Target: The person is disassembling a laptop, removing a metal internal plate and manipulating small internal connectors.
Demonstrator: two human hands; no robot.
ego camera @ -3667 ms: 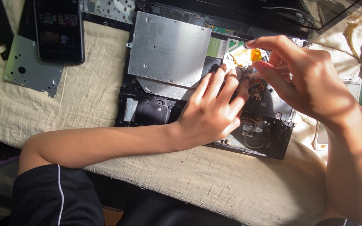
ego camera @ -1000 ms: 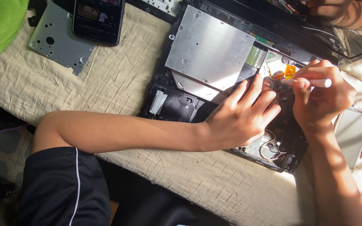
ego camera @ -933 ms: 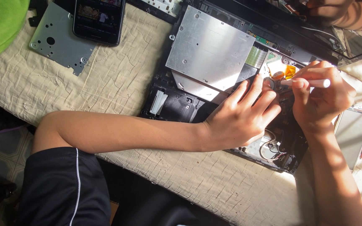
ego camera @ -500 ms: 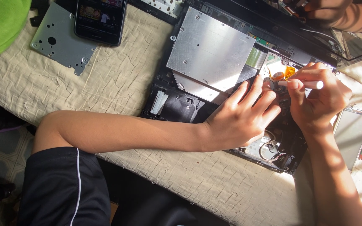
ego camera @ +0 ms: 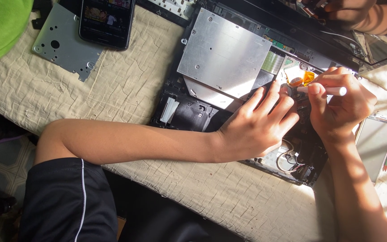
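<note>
Seated at a cloth-covered table (ego camera: pixel 126 89), a person works inside an opened laptop chassis (ego camera: pixel 189 114), its silver optical drive (ego camera: pixel 222 56) lying just beyond the fingertips. Right hand (ego camera: pixel 343 110) is closed in a pencil grip around a slim white tool (ego camera: pixel 325 90), thumb and forefinger pinched near its working end, the tip meeting an orange flex ribbon (ego camera: pixel 302 79) just ahead of the knuckles. Left hand (ego camera: pixel 256 127) lies flat and open on the board, holding nothing, its fingertips spread just short of the tool's tip, seemingly to steady the machine. The ribbon looks thin, light and easily creased; it is probably best handled at its stiffened end rather than along its length. The tool appears light and rigid, suited to a hold close to the tip. Well behind the left forearm rest a dark smartphone (ego camera: pixel 107 22) and a perforated metal plate (ego camera: pixel 66 42); beside the right wrist sits a pale phone (ego camera: pixel 375 143). Another person's hand (ego camera: pixel 350 13) shows at the far edge.
</note>
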